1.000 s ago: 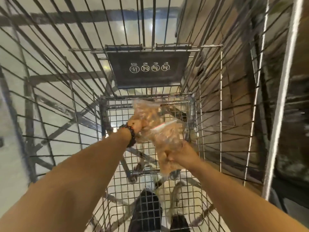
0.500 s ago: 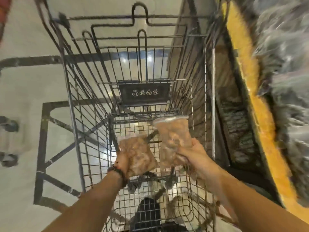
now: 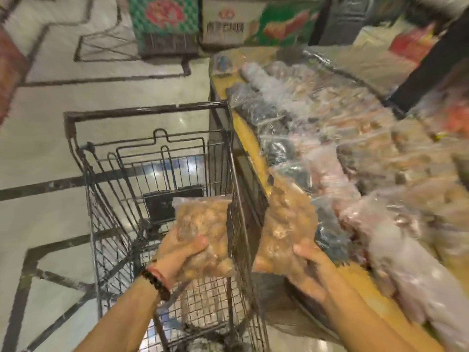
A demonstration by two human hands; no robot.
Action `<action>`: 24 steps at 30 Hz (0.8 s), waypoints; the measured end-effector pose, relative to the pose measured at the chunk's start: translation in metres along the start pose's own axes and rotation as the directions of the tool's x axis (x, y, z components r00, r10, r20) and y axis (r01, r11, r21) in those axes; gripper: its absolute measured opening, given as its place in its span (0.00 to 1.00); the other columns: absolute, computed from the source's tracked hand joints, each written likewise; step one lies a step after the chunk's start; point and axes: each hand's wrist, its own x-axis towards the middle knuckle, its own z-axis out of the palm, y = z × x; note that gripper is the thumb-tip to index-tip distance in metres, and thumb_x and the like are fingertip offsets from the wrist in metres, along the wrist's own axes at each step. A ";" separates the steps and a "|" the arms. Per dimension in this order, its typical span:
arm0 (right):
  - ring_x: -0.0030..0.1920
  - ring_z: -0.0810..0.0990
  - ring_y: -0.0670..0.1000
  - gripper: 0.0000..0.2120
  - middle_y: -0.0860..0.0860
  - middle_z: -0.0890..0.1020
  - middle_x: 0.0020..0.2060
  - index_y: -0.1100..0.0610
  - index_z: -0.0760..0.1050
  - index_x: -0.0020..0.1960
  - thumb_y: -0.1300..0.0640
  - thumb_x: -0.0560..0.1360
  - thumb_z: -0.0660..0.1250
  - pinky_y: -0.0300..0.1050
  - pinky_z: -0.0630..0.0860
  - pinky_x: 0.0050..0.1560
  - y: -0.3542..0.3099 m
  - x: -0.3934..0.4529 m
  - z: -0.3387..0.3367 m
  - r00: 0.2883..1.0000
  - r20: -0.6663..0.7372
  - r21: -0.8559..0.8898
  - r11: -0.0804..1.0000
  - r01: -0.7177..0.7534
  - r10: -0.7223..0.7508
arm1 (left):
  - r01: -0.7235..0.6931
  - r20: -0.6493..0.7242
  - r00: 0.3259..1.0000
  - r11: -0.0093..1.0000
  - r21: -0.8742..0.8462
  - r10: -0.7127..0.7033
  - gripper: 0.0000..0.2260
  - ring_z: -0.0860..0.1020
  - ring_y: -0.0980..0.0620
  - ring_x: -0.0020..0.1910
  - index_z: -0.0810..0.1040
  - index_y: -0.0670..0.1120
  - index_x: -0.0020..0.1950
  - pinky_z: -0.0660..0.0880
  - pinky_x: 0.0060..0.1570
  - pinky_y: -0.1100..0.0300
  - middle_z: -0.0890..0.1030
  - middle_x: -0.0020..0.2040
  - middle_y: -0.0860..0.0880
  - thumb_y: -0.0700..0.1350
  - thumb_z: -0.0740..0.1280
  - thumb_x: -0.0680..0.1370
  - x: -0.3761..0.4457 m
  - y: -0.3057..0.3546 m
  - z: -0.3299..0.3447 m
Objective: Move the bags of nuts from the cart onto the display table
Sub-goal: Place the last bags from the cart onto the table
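My left hand grips a clear bag of brown nuts, held above the wire cart, inside its right wall. My right hand holds a second bag of nuts outside that wall, over the yellow edge of the display table. The cart's basket looks empty below the left bag. A dark bead bracelet circles my left wrist. The picture is blurred by motion.
The table on the right is piled with many clear bags of dark, pink and brown goods, right up to its edge. Printed cartons stand on the floor beyond the cart. Pale tiled floor lies to the left.
Both hands rose out of the cart with a bag each. The right bag has crossed the cart's right wall toward the table. My view swung up and to the right, bringing the table into sight.
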 end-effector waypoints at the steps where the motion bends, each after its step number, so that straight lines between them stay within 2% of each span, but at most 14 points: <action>1: 0.38 0.87 0.57 0.40 0.58 0.87 0.41 0.60 0.80 0.55 0.62 0.43 0.87 0.53 0.84 0.39 -0.003 -0.014 -0.005 1.000 -0.004 0.025 1.000 0.017 -0.017 | -0.024 0.024 0.999 0.998 0.060 0.023 0.47 0.86 0.46 0.45 0.77 0.43 0.61 0.82 0.39 0.54 0.87 0.49 0.45 0.53 0.87 0.45 -0.008 0.004 0.013; 3: 0.36 0.86 0.56 0.43 0.59 0.86 0.40 0.61 0.79 0.56 0.61 0.42 0.87 0.50 0.83 0.35 -0.009 -0.039 -0.013 0.994 -0.058 0.015 0.995 0.097 -0.096 | -0.071 0.064 0.996 0.986 0.152 0.061 0.43 0.85 0.45 0.50 0.76 0.46 0.62 0.82 0.45 0.51 0.85 0.53 0.45 0.54 0.86 0.50 -0.022 0.008 0.038; 4: 0.34 0.85 0.55 0.38 0.58 0.86 0.38 0.60 0.80 0.52 0.62 0.43 0.86 0.49 0.83 0.34 -0.018 -0.055 -0.014 0.988 -0.083 -0.016 0.991 0.131 -0.132 | -0.104 0.078 0.993 0.973 0.204 0.090 0.42 0.84 0.46 0.51 0.76 0.46 0.62 0.81 0.48 0.50 0.85 0.55 0.45 0.54 0.85 0.52 -0.032 0.008 0.054; 6: 0.30 0.83 0.51 0.10 0.54 0.83 0.31 0.57 0.82 0.36 0.68 0.60 0.79 0.45 0.82 0.32 -0.032 -0.091 -0.023 0.974 -0.118 -0.060 0.980 0.188 -0.194 | -0.169 0.090 0.985 0.930 0.327 0.148 0.38 0.85 0.48 0.51 0.76 0.48 0.61 0.81 0.50 0.51 0.85 0.53 0.49 0.55 0.84 0.54 -0.050 0.005 0.087; 8: 0.24 0.79 0.46 0.22 0.49 0.78 0.23 0.55 0.76 0.27 0.76 0.72 0.64 0.38 0.78 0.27 -0.048 -0.125 -0.047 0.954 -0.139 -0.049 0.964 0.261 -0.266 | -0.224 0.114 0.974 0.893 0.391 0.195 0.33 0.85 0.49 0.50 0.76 0.50 0.60 0.81 0.47 0.57 0.86 0.51 0.53 0.51 0.84 0.58 -0.068 -0.005 0.126; 9: 0.26 0.80 0.46 0.18 0.49 0.80 0.24 0.56 0.77 0.29 0.75 0.71 0.64 0.38 0.78 0.27 -0.053 -0.138 -0.059 0.951 -0.115 -0.061 0.958 0.281 -0.286 | -0.238 0.110 0.971 0.888 0.394 0.212 0.29 0.85 0.51 0.50 0.76 0.50 0.59 0.81 0.44 0.61 0.86 0.50 0.52 0.46 0.83 0.61 -0.074 -0.011 0.139; 10: 0.31 0.84 0.49 0.10 0.52 0.83 0.29 0.57 0.80 0.35 0.71 0.67 0.71 0.42 0.81 0.31 -0.063 -0.158 -0.063 0.932 -0.145 -0.098 0.942 0.321 -0.333 | -0.248 0.100 0.969 0.878 0.410 0.227 0.26 0.85 0.54 0.48 0.75 0.51 0.58 0.80 0.40 0.64 0.86 0.49 0.51 0.42 0.81 0.64 -0.082 -0.017 0.159; 11: 0.38 0.86 0.53 0.13 0.56 0.87 0.38 0.58 0.82 0.44 0.65 0.61 0.78 0.46 0.83 0.37 -0.072 -0.181 -0.077 0.910 -0.125 -0.121 0.917 0.381 -0.394 | -0.255 0.096 0.967 0.864 0.433 0.238 0.24 0.84 0.58 0.46 0.75 0.52 0.58 0.79 0.38 0.66 0.85 0.48 0.51 0.40 0.79 0.66 -0.094 -0.024 0.186; 13: 0.47 0.87 0.56 0.39 0.58 0.87 0.48 0.59 0.79 0.57 0.54 0.49 0.86 0.50 0.84 0.42 -0.089 -0.225 -0.109 0.887 -0.129 -0.202 0.888 0.414 -0.443 | -0.284 0.094 0.957 0.823 0.492 0.275 0.24 0.83 0.60 0.46 0.75 0.51 0.59 0.80 0.42 0.63 0.84 0.50 0.52 0.41 0.79 0.68 -0.114 -0.044 0.235; 14: 0.46 0.87 0.55 0.41 0.57 0.87 0.48 0.59 0.77 0.58 0.53 0.48 0.87 0.50 0.84 0.41 -0.098 -0.247 -0.122 0.868 -0.157 -0.252 0.869 0.426 -0.471 | -0.310 0.113 0.949 0.804 0.508 0.295 0.24 0.83 0.58 0.47 0.75 0.50 0.60 0.79 0.46 0.60 0.84 0.51 0.52 0.42 0.80 0.67 -0.120 -0.053 0.258; 17: 0.44 0.87 0.53 0.21 0.54 0.88 0.43 0.56 0.77 0.53 0.62 0.61 0.75 0.49 0.84 0.43 -0.125 -0.310 -0.150 0.812 -0.187 -0.334 0.813 0.477 -0.553 | -0.382 0.173 0.923 0.766 0.516 0.344 0.24 0.82 0.55 0.49 0.76 0.49 0.59 0.77 0.51 0.58 0.84 0.50 0.53 0.44 0.80 0.67 -0.137 -0.073 0.322; 18: 0.45 0.87 0.53 0.19 0.54 0.88 0.44 0.56 0.77 0.53 0.63 0.63 0.72 0.48 0.84 0.44 -0.133 -0.326 -0.161 0.787 -0.195 -0.369 0.787 0.495 -0.586 | -0.398 0.191 0.917 0.759 0.515 0.351 0.24 0.82 0.56 0.49 0.75 0.50 0.58 0.76 0.52 0.59 0.83 0.50 0.55 0.43 0.80 0.67 -0.143 -0.079 0.343; 21: 0.46 0.87 0.51 0.24 0.51 0.88 0.44 0.56 0.76 0.58 0.62 0.62 0.73 0.43 0.83 0.41 -0.154 -0.362 -0.198 0.728 -0.250 -0.461 0.740 0.490 -0.638 | -0.449 0.253 0.893 0.729 0.516 0.371 0.22 0.77 0.68 0.44 0.73 0.51 0.55 0.73 0.45 0.71 0.79 0.47 0.60 0.40 0.80 0.68 -0.158 -0.094 0.398; 24: 0.51 0.87 0.55 0.32 0.52 0.88 0.49 0.53 0.76 0.59 0.56 0.56 0.79 0.52 0.82 0.51 -0.174 -0.373 -0.231 0.684 -0.303 -0.529 0.714 0.459 -0.664 | -0.464 0.286 0.886 0.719 0.517 0.366 0.20 0.80 0.68 0.40 0.75 0.53 0.50 0.77 0.46 0.69 0.82 0.46 0.58 0.38 0.79 0.67 -0.155 -0.105 0.436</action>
